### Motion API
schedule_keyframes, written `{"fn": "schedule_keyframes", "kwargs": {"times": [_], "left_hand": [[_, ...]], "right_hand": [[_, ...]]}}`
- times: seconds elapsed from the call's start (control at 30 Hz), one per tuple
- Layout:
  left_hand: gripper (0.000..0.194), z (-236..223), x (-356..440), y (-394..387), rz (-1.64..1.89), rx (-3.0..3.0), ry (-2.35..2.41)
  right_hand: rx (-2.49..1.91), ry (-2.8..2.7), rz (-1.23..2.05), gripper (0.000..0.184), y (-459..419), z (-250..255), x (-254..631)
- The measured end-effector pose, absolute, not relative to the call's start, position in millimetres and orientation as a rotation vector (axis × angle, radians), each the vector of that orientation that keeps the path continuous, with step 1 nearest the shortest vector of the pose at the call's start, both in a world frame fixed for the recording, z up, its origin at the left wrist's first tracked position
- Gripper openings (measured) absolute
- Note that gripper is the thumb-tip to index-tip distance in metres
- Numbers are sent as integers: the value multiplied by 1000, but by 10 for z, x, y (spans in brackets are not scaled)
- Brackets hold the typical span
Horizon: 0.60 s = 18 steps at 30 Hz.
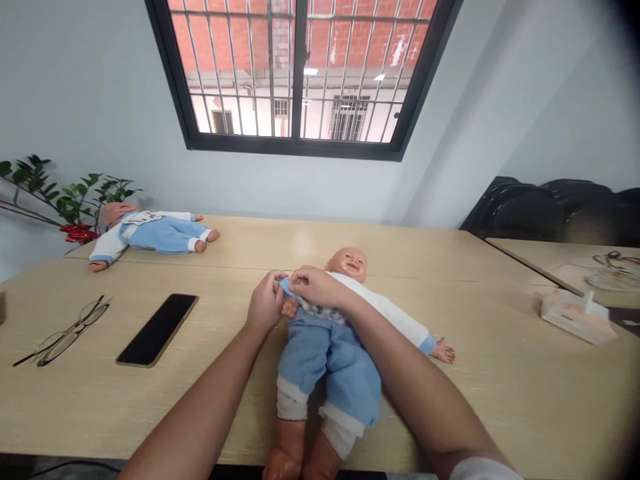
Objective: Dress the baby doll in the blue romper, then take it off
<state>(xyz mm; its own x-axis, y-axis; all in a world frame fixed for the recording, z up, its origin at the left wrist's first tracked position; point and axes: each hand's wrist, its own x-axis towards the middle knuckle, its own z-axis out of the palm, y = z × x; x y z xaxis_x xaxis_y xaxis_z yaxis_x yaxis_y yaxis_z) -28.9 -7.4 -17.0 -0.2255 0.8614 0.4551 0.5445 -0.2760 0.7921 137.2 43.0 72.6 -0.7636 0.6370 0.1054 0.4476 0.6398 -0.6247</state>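
Over the head feed, my left hand [267, 301] and right hand [316, 287] both pinch the blue cuff [285, 285] of the doll [305, 348] lying face-up on the table [500, 407]; I judge light, even tension best, keeping its small hand [289, 308] unsnagged

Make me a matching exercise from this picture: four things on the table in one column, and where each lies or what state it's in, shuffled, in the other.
Things
1. Nearer doll
2. Farther doll
3. Phone
4. Glasses

Places and states
A. Flat, black face upward
B. Beside the leafy plant
C. Thin-framed, left of the phone in the picture
D. Blue cuff pinched by the fingers of the left hand and right hand

Pairs: 1-D, 2-B, 3-A, 4-C
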Motion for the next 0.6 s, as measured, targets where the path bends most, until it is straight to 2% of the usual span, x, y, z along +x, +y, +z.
{"fn": "schedule_keyframes", "kwargs": {"times": [0.1,0.23,0.4,0.5,0.6], "left_hand": [[19,-134,-320,-63,1462,1825,1701],[24,-82,-375,-59,1281,1823,1807],[53,-90,-367,-130,962,1587,1701],[57,-112,-311,-184,965,1433,1496],[69,-78,-274,-228,1018,1427,1531]], "right_hand": [[-957,-2386,1053,18,513,706,1388],[-1163,-2271,1103,22,567,704,1446],[-1278,-2361,1054,28,531,700,1450],[-1295,-2390,996,28,496,734,1416],[-1329,-2422,1037,39,478,826,1366]]}}
